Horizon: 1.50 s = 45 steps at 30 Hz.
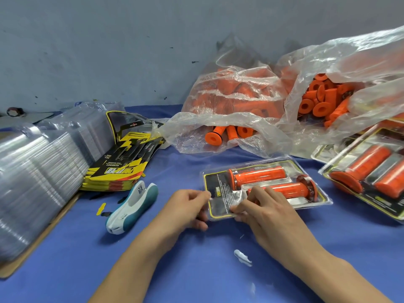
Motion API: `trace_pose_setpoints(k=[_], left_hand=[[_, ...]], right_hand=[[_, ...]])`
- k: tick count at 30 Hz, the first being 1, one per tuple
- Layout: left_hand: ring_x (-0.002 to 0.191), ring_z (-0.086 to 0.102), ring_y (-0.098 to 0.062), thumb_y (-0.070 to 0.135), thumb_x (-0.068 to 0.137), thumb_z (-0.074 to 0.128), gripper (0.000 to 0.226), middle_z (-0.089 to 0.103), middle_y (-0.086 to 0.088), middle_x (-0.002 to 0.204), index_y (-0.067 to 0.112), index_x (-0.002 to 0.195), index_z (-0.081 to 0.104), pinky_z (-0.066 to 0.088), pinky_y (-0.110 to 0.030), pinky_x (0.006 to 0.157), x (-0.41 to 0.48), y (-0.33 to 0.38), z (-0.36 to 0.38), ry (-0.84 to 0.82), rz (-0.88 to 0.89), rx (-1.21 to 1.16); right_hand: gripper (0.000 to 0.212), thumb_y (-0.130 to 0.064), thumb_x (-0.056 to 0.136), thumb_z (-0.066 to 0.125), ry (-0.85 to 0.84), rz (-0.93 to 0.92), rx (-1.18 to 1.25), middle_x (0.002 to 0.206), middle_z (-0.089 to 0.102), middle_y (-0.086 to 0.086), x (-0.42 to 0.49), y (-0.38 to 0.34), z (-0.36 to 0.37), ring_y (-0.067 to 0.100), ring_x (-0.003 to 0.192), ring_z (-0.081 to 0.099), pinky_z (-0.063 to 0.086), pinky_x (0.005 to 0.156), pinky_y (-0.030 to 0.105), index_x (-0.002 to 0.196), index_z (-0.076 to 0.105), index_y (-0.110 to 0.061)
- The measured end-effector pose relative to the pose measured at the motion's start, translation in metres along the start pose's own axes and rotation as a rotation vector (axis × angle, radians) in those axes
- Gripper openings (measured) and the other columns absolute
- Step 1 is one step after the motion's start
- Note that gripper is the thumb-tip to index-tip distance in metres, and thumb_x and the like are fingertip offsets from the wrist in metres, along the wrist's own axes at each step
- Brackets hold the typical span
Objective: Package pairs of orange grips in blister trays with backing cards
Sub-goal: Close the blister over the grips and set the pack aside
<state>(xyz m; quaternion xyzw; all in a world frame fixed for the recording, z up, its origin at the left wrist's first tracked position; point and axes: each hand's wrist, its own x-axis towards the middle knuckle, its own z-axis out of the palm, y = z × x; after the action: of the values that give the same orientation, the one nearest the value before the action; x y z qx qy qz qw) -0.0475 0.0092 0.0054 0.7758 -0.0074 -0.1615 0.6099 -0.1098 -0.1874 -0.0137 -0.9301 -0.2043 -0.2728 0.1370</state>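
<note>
A clear blister tray [323, 199] lies on the blue table, with a black and yellow backing card [216, 184] inside. Two orange grips [258, 174] lie side by side in it. My left hand [188, 206] pinches the tray's near left corner. My right hand [262, 213] pinches its near edge, fingers curled over the plastic beside the lower grip [288, 189]. Loose orange grips [323, 103] fill torn plastic bags at the back right.
Stacks of empty blister trays [37, 169] stand at the left, beside a pile of yellow and black backing cards [122, 165]. A white and teal stapler [133, 206] lies left of my hands. Finished packs [371, 178] lie at the right. A small plastic scrap [242, 258] lies in front.
</note>
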Motion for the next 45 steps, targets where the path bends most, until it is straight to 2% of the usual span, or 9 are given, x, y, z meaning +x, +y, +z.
trace_pose_setpoints(k=[2,11,16,19,22,27,37,41,45], left_hand=[[0.047,0.054,-0.012,0.024,0.098,0.057,0.027,0.053,-0.002,0.059,0.005,0.079,0.062,0.050,-0.024,0.047,-0.002,0.001,0.002,-0.052,-0.048,-0.010],[0.045,0.059,-0.018,0.018,0.092,0.060,0.021,0.058,0.002,0.047,0.012,0.074,0.052,0.053,-0.025,0.051,-0.012,-0.001,0.009,-0.014,-0.103,0.111],[0.041,0.057,-0.018,0.016,0.091,0.059,0.020,0.058,0.001,0.047,0.012,0.079,0.042,0.051,-0.024,0.050,-0.008,-0.004,0.010,0.018,-0.040,0.143],[0.046,0.060,-0.021,0.022,0.090,0.059,0.019,0.060,0.001,0.048,0.012,0.097,0.044,0.054,-0.027,0.051,-0.004,-0.001,0.006,0.044,-0.098,0.081],[0.046,0.060,-0.021,0.032,0.090,0.063,0.029,0.069,-0.004,0.068,0.013,0.109,0.052,0.054,-0.026,0.047,0.006,0.004,0.007,0.104,-0.117,0.056],[0.043,0.051,-0.020,0.039,0.089,0.067,0.033,0.058,0.001,0.051,0.012,0.071,0.063,0.040,-0.021,0.037,0.023,0.006,0.018,0.090,-0.022,0.152],[0.046,0.059,-0.001,0.033,0.090,0.069,0.029,0.068,0.009,0.057,0.015,0.068,0.065,0.041,-0.014,0.044,0.035,0.004,0.016,0.098,0.011,0.233],[0.055,0.046,-0.020,0.034,0.093,0.058,0.036,0.049,-0.005,0.061,0.016,0.065,0.047,0.035,-0.027,0.055,0.042,0.001,0.017,0.226,-0.016,0.314],[0.057,0.035,-0.023,0.034,0.090,0.056,0.039,0.039,-0.004,0.058,0.017,0.059,0.038,0.028,-0.031,0.054,0.044,0.000,0.018,0.294,0.036,0.376]], right_hand=[[0.017,-0.018,0.079,0.078,0.000,-0.001,-0.021,0.084,0.052,-0.004,0.000,0.001,0.001,0.024,0.072,0.053,0.046,0.060,0.036,0.090,0.069,-0.028],[0.019,-0.021,0.078,0.079,0.000,-0.043,-0.097,0.084,0.053,-0.004,-0.001,0.003,0.007,0.023,0.072,0.051,0.038,0.062,0.032,0.090,0.066,-0.030],[0.023,-0.023,0.084,0.072,0.005,-0.090,-0.089,0.089,0.053,-0.007,0.000,0.002,0.010,0.019,0.076,0.048,0.036,0.066,0.029,0.103,0.068,-0.035],[0.028,-0.021,0.082,0.077,0.001,-0.079,-0.017,0.088,0.054,-0.009,0.001,0.003,0.013,0.017,0.077,0.049,0.038,0.064,0.029,0.103,0.071,-0.037],[0.032,-0.017,0.080,0.079,-0.025,-0.090,0.028,0.088,0.053,-0.009,0.000,0.002,0.014,0.017,0.076,0.048,0.039,0.064,0.027,0.105,0.071,-0.037],[0.032,-0.018,0.082,0.077,-0.017,-0.102,0.040,0.089,0.055,-0.008,0.002,0.001,0.012,0.017,0.076,0.048,0.040,0.064,0.028,0.107,0.071,-0.037],[0.028,-0.020,0.084,0.072,-0.025,-0.118,0.019,0.087,0.054,-0.007,0.000,-0.001,0.011,0.020,0.075,0.049,0.043,0.064,0.031,0.106,0.072,-0.036],[0.027,-0.018,0.084,0.071,-0.008,-0.102,0.043,0.088,0.054,-0.006,0.001,0.000,0.009,0.021,0.075,0.049,0.043,0.063,0.032,0.105,0.071,-0.035],[0.028,-0.016,0.084,0.071,-0.008,-0.105,0.042,0.088,0.054,-0.006,0.002,-0.002,0.011,0.021,0.074,0.049,0.044,0.062,0.033,0.106,0.071,-0.035]])
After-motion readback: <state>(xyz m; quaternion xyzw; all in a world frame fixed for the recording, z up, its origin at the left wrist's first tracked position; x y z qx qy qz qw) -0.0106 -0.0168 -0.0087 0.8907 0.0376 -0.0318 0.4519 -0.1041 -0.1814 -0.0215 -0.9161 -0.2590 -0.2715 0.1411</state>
